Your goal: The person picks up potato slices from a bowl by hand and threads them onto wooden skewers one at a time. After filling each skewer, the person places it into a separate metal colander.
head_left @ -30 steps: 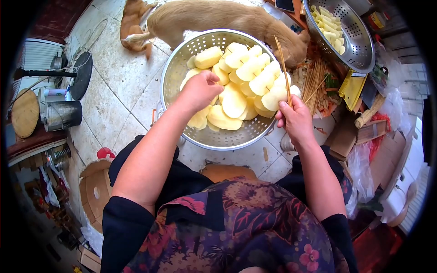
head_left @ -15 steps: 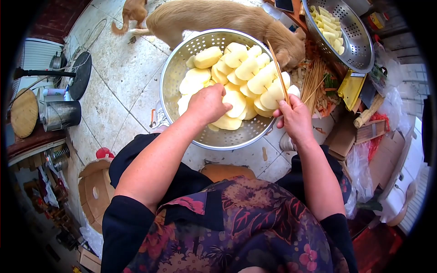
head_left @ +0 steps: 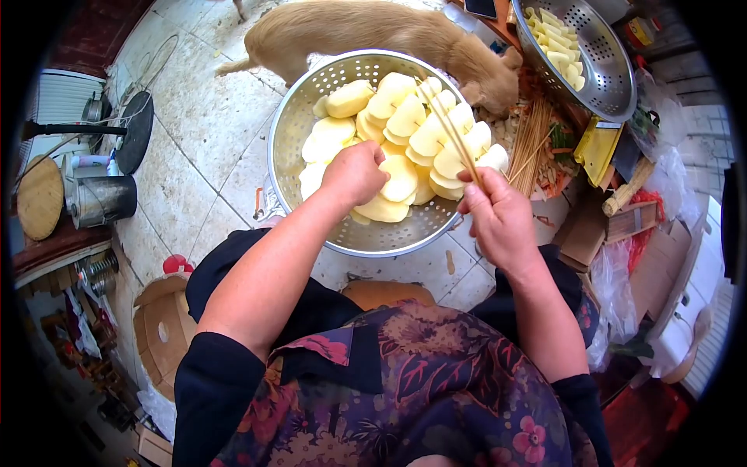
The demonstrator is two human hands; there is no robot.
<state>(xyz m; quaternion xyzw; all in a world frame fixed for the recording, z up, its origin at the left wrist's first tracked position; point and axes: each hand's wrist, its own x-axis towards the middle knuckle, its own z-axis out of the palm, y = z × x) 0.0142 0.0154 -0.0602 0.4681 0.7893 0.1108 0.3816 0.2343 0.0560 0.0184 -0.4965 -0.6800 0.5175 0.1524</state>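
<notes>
A metal colander (head_left: 359, 246) full of peeled, pale yellow potato slices (head_left: 334, 138) stands in front of me. Several slices overlap in rows, with thin sticks poking out of some. My left hand (head_left: 354, 173) is inside the colander at the left, fingers curled against a potato slice (head_left: 399, 179); its fingertips are partly hidden. Over the right rim, my right hand (head_left: 498, 214) is closed round a few thin wooden skewers (head_left: 453, 134), which slant up and left above the slices.
A tan dog (head_left: 350, 35) stands behind the colander, its head lowered at the right. Another colander (head_left: 611, 74) with cut potato pieces is at top right. Loose skewers (head_left: 531, 144) lie beside peelings. A cardboard box (head_left: 159, 335) sits left, a metal bucket (head_left: 105, 197) farther off.
My right hand has risen slightly and turned, and the skewers now tilt farther left and fan apart. The smaller animal at the top has mostly left the view. My left hand has barely moved.
</notes>
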